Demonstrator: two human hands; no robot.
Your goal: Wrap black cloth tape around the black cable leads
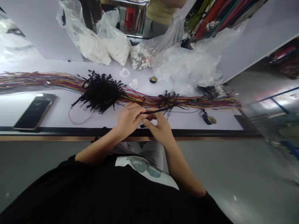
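Observation:
Near the front edge of the table, my left hand (129, 120) and my right hand (161, 127) meet with their fingertips pinched together. Between them runs a black-wrapped cable (161, 110), slanting up to the right toward the long bundle of coloured wires (137, 99). Both hands grip this cable. A small dark piece shows under the fingertips, too hidden to name. Left of my hands, a thick cluster of black wire ends with small connectors (100, 93) lies over the bundle. A smaller black cluster (168, 99) lies just beyond my right hand.
A phone (35, 112) lies at the left. Two rolls of black tape (153, 80) (211, 120) sit behind and right of my hands. Clear bags of white parts (119, 48) stand along the back. Another person's yellow top (161, 12) shows beyond.

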